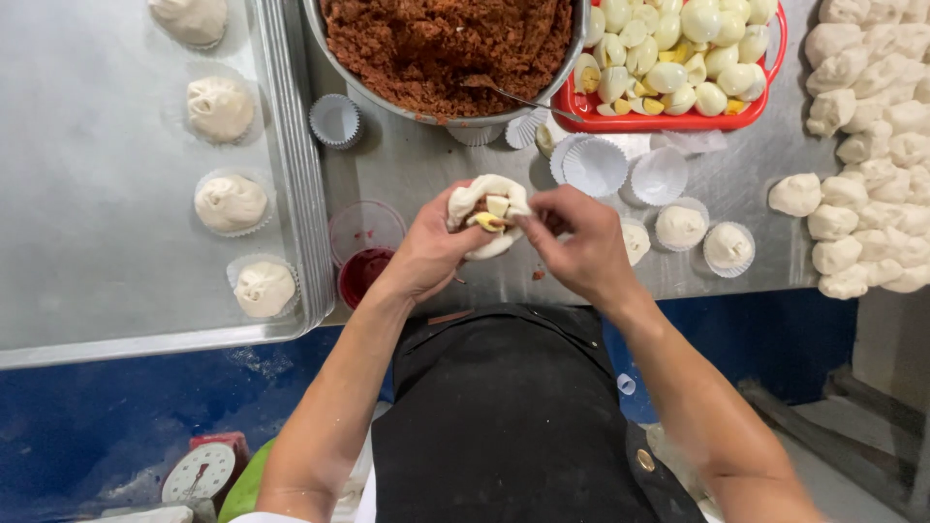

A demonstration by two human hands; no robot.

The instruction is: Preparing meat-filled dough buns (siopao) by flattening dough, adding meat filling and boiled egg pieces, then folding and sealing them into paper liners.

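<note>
L hand [426, 254] cups a round dough wrapper [489, 215] from below, fingers curled round it, w/ a piece of boiled egg [492, 211] showing in the open top. R hand [579, 247] pinches the wrapper's edge, fingers narrow on the dough. Just beyond the fingers: metal bowl of reddish-brown minced filling [446, 44] w/ a spoon [509, 92] in it, and a red basket of cut boiled eggs [678, 53]. Right of the R hand: empty paper cups [596, 165], filled buns [727, 247], a pile of dough portions [872, 145] on the steel tabletop [426, 160]. Left of the L hand: small red-sauce tub [360, 273], tray [97, 291] w/ finished buns.
</note>
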